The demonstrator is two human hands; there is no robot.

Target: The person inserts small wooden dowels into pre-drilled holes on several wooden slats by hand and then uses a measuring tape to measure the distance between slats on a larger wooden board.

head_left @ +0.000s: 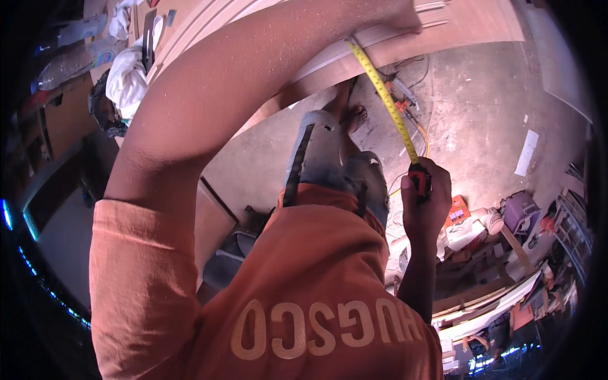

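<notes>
My right hand is closed around the red and black case of a tape measure. Its yellow blade runs out, slightly bowed, to the edge of a wooden panel at the top. Across the upper left reaches my left arm, and my left hand rests with curled fingers on thin wooden strips lying on that panel. The top edge of the picture cuts off part of this hand, so its grip shows only partly.
A power tool with an orange cord lies on the concrete floor beyond my legs. At the right are an orange box, a purple container and wood scraps. White cloth and a plastic bottle sit at the upper left.
</notes>
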